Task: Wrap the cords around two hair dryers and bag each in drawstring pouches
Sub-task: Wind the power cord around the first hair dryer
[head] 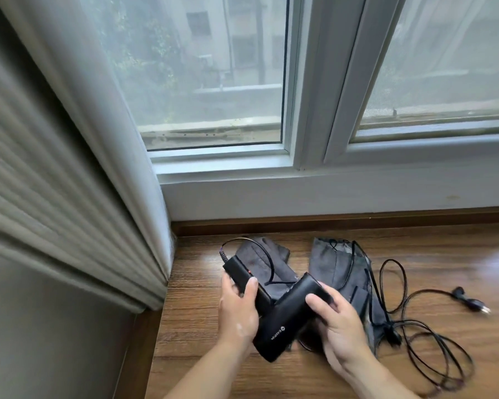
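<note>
A window (213,67) and grey curtain (55,168) stand behind the black hair dryer (283,321), held above a wooden ledge (415,283). Two dark drawstring pouches (334,263) lie just behind it, and a loose cord (432,355) sprawls to its right. The left hand (238,309) grips the handle and the right hand (340,321) the barrel. The white brand lettering there is unreadable.

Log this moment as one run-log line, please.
left hand: grips hair dryer handle | right hand: grips barrel | cord: loose | pouches: on wood

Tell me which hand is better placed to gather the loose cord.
Right, probably. The right hand holds the hair dryer nearest the cord coiled on the right; the left hand grips its handle, farther away.
</note>
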`<control>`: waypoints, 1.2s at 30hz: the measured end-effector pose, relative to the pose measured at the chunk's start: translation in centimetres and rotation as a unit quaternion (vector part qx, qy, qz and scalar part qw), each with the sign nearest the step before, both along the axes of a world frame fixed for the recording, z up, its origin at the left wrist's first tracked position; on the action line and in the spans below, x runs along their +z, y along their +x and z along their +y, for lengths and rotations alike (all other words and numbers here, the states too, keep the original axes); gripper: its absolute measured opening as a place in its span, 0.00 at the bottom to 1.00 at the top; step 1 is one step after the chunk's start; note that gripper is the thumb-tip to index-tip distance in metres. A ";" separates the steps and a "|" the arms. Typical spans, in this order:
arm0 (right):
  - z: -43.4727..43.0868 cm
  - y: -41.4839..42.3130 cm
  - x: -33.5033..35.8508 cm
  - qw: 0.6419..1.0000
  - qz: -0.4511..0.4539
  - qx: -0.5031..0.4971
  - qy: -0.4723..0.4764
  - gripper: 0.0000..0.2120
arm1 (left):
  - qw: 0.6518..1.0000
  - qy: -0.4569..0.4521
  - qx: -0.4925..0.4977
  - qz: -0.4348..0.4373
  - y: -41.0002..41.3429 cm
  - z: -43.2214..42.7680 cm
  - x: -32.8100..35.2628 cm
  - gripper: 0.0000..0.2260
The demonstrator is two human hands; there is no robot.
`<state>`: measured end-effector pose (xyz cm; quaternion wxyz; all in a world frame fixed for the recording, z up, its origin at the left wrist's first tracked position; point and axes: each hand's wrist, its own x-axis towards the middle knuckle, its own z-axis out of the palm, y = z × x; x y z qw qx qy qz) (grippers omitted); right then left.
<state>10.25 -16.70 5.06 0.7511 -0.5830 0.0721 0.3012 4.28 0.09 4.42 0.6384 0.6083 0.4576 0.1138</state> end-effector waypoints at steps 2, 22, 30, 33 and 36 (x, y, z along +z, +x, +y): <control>1.4 -1.3 0.0 0.994 0.057 -0.089 0.033 0.30 | 1.000 0.010 0.011 0.001 -0.4 -1.3 -0.2 0.11; 1.5 -2.7 1.1 0.987 -0.131 -0.004 -0.091 0.27 | 0.923 0.135 -0.360 -0.001 -4.1 -0.7 1.4 0.29; 2.0 -3.6 0.8 0.995 -0.079 -0.020 -0.056 0.15 | 0.910 0.179 -0.374 0.022 -4.6 -2.6 4.0 0.56; 1.8 -4.0 0.7 0.997 -0.065 0.022 -0.038 0.27 | 0.903 0.191 -0.383 0.036 -4.4 -1.8 3.8 0.63; 1.6 -4.6 0.6 0.994 -0.009 0.104 0.027 0.38 | 0.893 0.209 -0.394 0.063 -4.2 -0.4 3.5 0.69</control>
